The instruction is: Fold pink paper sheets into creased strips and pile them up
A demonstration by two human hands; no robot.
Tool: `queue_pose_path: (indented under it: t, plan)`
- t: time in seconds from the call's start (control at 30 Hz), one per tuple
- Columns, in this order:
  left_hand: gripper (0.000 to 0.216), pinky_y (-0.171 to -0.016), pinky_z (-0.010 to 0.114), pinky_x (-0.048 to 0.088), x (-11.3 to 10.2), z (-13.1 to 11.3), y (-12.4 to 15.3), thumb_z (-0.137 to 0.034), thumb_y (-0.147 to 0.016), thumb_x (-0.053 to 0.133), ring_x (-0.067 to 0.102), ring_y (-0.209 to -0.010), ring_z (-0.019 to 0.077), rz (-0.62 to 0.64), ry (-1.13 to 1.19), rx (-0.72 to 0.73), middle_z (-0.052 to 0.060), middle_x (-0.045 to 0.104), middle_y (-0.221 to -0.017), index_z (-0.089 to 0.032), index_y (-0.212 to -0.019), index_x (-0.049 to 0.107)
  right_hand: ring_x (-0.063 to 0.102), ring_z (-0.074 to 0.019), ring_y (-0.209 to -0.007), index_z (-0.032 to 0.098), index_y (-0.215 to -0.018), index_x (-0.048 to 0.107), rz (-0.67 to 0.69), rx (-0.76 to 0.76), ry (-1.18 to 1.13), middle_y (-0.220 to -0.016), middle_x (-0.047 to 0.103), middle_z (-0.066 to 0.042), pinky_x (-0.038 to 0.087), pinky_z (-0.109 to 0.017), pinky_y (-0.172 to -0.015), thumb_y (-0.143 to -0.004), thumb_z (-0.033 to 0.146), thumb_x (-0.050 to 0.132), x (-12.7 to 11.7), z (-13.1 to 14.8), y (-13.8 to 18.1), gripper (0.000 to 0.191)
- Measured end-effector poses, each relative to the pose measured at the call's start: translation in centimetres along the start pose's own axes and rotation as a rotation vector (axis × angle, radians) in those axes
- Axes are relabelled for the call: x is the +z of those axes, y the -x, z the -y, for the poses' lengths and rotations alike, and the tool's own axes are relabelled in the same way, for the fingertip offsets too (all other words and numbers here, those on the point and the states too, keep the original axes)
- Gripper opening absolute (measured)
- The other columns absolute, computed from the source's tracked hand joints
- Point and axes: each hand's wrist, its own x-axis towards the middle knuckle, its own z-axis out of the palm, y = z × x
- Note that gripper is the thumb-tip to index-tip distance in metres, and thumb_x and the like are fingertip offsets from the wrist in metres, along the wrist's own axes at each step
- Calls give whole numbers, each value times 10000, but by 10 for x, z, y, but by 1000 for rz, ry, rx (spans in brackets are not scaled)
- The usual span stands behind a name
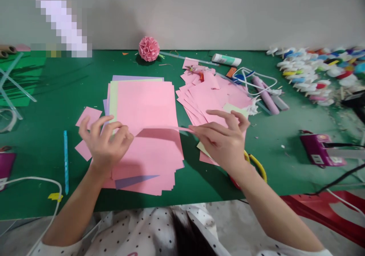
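A pink paper strip [159, 128] stretches level between my two hands, just above a stack of pink sheets [145, 107]. My left hand [104, 142] pinches its left end with thumb and fingertips. My right hand [225, 136] pinches its right end, with the other fingers spread. The stack lies on the green table [42, 96], with light green and purple sheets showing at its edges. A pile of smaller pink paper squares [208, 94] lies behind my right hand.
A pink paper flower ball [148, 48] sits at the back. A glue tube [226, 59], purple rolls [266, 96], a purple glue gun [321, 149], yellow-handled scissors [256, 164] and several coloured pins [313, 71] are on the right. A blue pen [65, 161] lies left.
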Motion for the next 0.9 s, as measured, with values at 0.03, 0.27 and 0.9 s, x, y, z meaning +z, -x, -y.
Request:
queue_pose_path:
  t: [0.03, 0.27, 0.9]
  plan:
    - [192, -1030, 580, 400, 1, 3, 1, -106, -710, 724, 679, -992, 301, -18, 3, -43, 9, 690, -785, -265, -793, 656, 707, -278, -1090, 324, -873, 785, -12, 69, -53, -732, 775, 33, 399, -502, -1010, -913, 233, 724, -1, -2, -1, 117]
    - [156, -964, 445, 521, 3, -16, 2, -317, -911, 698, 665, -1042, 250, 277, 437, -352, 54, 738, -1004, -253, -1049, 729, 587, -141, -635, 222, -868, 750, 17, 892, -724, -712, 683, 8, 489, -294, -605, -853, 505, 745, 20, 28, -7, 283]
    - [277, -674, 274, 537, -15, -34, -14, -462, -817, 767, 655, -742, 170, 610, 1076, -1120, 10, 685, -770, -208, -784, 662, 580, -351, -1323, 82, -1620, 272, 522, 707, -797, -1439, 592, -240, 471, -554, -1114, -891, 589, 656, 53, 85, 5, 967]
